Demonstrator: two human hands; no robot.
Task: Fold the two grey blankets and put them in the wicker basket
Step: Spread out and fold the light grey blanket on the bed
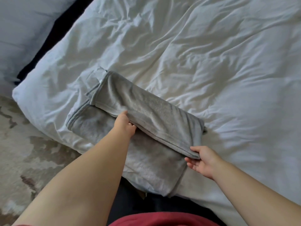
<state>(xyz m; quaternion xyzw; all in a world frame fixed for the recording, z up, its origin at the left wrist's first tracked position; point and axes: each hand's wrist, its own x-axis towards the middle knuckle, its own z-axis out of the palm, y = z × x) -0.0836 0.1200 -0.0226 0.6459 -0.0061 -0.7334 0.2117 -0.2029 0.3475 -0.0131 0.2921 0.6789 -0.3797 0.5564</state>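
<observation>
The left hand grips the grey blanket at its fold (thumb on top). The right hand pinches the fold's corner.

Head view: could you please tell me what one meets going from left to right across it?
Rug → left hand → right hand. The blanket spans both hands and the duvet lies all round, so neither has a clear place.

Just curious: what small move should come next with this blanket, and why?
Probably pull the top flap toward the body: the left hand and right hand both grip its edge, and the near half of the blanket lies uncovered.
</observation>
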